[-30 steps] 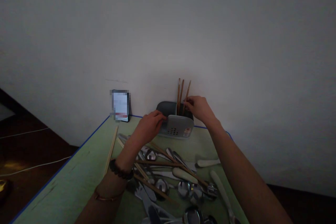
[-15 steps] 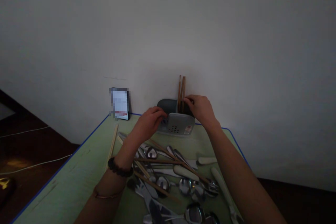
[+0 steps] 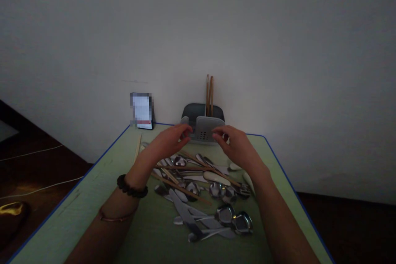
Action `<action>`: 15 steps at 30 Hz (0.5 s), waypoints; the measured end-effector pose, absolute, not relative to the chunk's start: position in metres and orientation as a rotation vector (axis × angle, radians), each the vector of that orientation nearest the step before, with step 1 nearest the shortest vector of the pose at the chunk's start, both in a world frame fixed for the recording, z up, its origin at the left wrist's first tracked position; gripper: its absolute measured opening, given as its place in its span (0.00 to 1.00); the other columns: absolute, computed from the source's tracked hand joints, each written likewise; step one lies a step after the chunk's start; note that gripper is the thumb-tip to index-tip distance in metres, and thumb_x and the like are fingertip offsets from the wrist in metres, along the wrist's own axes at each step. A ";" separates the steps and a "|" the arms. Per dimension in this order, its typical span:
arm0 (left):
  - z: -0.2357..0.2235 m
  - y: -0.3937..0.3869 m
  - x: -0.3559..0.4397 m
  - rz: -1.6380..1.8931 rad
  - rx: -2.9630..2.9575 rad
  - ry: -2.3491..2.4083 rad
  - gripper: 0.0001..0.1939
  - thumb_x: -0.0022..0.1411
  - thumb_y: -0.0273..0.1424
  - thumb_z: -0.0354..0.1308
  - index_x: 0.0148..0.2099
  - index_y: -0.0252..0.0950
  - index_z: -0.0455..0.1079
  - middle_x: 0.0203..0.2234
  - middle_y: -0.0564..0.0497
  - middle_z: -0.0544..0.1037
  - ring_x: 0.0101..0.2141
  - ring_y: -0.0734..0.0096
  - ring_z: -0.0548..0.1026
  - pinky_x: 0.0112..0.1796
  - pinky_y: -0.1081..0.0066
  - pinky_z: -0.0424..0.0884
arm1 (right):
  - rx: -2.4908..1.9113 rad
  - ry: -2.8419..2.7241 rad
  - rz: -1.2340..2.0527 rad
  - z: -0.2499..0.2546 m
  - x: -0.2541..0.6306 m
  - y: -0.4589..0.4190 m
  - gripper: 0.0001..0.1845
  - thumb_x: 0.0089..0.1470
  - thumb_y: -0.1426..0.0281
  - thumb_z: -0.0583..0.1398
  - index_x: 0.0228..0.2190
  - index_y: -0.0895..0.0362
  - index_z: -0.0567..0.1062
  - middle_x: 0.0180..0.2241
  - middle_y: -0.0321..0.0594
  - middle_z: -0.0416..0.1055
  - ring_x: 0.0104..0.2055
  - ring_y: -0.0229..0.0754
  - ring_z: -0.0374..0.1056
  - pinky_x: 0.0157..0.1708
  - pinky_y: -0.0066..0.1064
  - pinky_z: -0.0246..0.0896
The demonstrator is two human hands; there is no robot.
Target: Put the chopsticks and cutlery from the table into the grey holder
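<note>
A grey utensil holder [image 3: 202,137] stands against the wall at the table's far edge. Several brown chopsticks [image 3: 209,95] rise upright from its right compartment. My left hand [image 3: 173,138] is at the holder's front left, fingers curved and apart, with nothing seen in them. Opposite it, my right hand [image 3: 233,142] hovers by the holder's front right, thumb and fingers parted and holding nothing visible. Between my forearms lies a pile of spoons [image 3: 225,214], knives [image 3: 182,213], forks [image 3: 244,191] and loose chopsticks [image 3: 182,186].
A phone [image 3: 142,111] with a lit, blurred screen leans on the wall at the back left. Pale chopsticks [image 3: 137,147] lie in front of it. The green table [image 3: 77,210] has a blue edge, and white cables [image 3: 40,189] run along its left side.
My right hand has come away from the upright chopsticks, down to the holder's front, leaving them standing. My left hand has drawn slightly back. The view has tilted down.
</note>
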State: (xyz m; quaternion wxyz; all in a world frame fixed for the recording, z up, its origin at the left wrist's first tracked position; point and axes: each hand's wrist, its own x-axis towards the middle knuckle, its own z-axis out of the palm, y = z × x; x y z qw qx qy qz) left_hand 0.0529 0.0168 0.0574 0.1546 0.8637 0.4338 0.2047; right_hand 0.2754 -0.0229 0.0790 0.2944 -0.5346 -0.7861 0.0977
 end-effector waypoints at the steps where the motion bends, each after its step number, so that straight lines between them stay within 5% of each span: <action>1: 0.056 0.013 0.050 0.413 2.462 1.224 0.11 0.61 0.30 0.51 0.46 0.35 0.67 0.36 0.48 0.75 0.34 0.68 0.73 0.38 0.69 0.68 | -1.425 -2.179 0.331 0.077 0.274 -0.026 0.11 0.57 0.70 0.55 0.39 0.58 0.75 0.35 0.43 0.75 0.33 0.40 0.68 0.36 0.31 0.61; 5: 0.047 0.005 0.043 -0.064 2.363 1.253 0.11 0.56 0.33 0.57 0.42 0.36 0.71 0.36 0.48 0.78 0.35 0.66 0.75 0.34 0.72 0.67 | -1.481 -2.466 0.583 0.067 0.271 -0.033 0.12 0.57 0.68 0.56 0.40 0.58 0.76 0.34 0.43 0.76 0.32 0.40 0.69 0.33 0.29 0.59; 15: 0.047 0.004 0.047 -0.303 2.326 1.352 0.13 0.46 0.29 0.62 0.37 0.39 0.75 0.32 0.50 0.80 0.32 0.66 0.75 0.28 0.74 0.64 | -1.623 -2.672 0.509 0.040 0.256 -0.040 0.12 0.53 0.70 0.59 0.41 0.55 0.76 0.40 0.45 0.74 0.42 0.44 0.69 0.38 0.28 0.57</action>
